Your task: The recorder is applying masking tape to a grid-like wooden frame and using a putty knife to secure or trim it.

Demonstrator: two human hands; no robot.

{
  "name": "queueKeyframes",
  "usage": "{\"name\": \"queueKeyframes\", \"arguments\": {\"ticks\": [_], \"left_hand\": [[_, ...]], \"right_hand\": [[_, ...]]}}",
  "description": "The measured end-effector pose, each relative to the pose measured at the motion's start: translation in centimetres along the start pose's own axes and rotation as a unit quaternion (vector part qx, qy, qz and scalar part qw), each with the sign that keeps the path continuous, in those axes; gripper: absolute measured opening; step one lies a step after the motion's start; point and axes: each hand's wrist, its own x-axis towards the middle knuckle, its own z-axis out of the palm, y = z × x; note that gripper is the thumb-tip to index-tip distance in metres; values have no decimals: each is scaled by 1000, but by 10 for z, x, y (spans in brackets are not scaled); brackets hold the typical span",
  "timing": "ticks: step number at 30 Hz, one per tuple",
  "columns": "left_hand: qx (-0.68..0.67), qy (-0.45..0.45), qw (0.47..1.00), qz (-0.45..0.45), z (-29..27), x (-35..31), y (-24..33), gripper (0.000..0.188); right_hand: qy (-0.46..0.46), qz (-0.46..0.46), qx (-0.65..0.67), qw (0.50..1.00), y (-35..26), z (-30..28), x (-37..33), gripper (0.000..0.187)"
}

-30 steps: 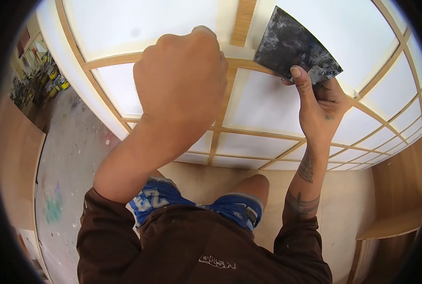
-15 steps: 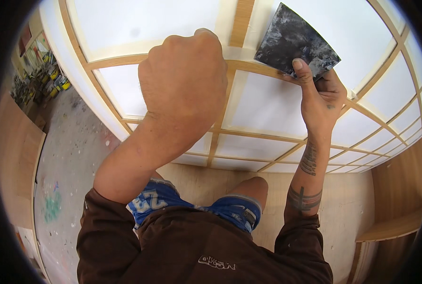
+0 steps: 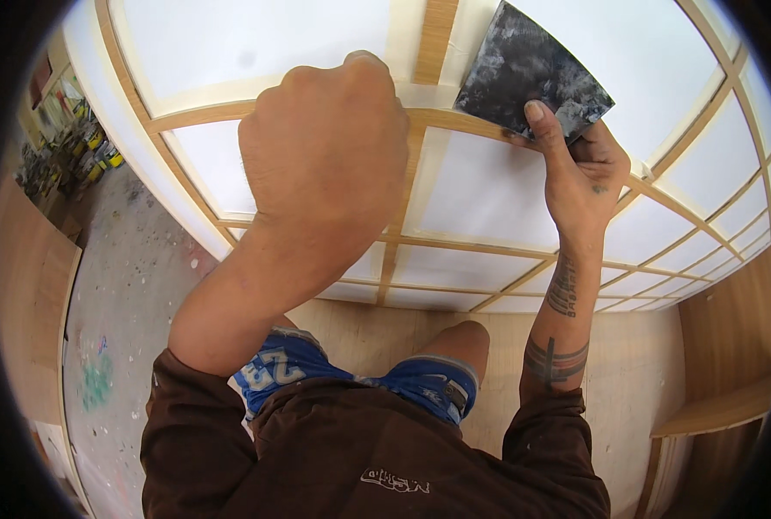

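My left hand (image 3: pixel 325 156) is closed in a fist, its back toward me, in front of the lattice frame. Whatever its fingers hold, if anything, is hidden behind the knuckles. In my right hand (image 3: pixel 586 177) is a dark flat plate (image 3: pixel 532 73) smeared with whitish residue. The thumb presses on its near face while the fingers curl behind its lower edge. Both hands are raised before a large frame of light wooden strips (image 3: pixel 435 39) over white panels (image 3: pixel 489 186). Pale tape-like bands run beside several strips.
Paint-spotted grey floor (image 3: pixel 130 294) lies to the left, with cluttered yellow and dark items (image 3: pixel 83 143) farther off. A wooden panel (image 3: pixel 31 285) borders it. Below the frame is a pale wooden surface (image 3: pixel 619 381); an open wooden cabinet (image 3: pixel 723 355) is at the right.
My left fist has shifted slightly left. My right hand and the dark plate have also moved a little left and up, with the grip unchanged.
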Motion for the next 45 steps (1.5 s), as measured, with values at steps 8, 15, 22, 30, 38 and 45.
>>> {"name": "queueKeyframes", "arguments": {"ticks": [8,15,22,30,38,45], "left_hand": [[-9,-11,1000,-9,-4,0,0,31],[22,-18,999,-15,-5,4,3,34],[15,-62,997,-43,-11,6,9,35],[17,-55,998,-33,-11,8,9,34],[-1,-63,997,-42,-15,10,8,32],[-83,-36,996,22,-28,-13,0,26]], "right_hand": [[65,-6,-68,996,1,-29,2,24],[109,1,-98,989,1,-82,5,23],[146,-24,-172,974,7,-145,5,23],[242,-22,-262,934,-8,-196,-3,29],[217,-195,-397,870,-22,-138,-19,16],[234,-247,-416,844,-17,-87,-25,9]]}}
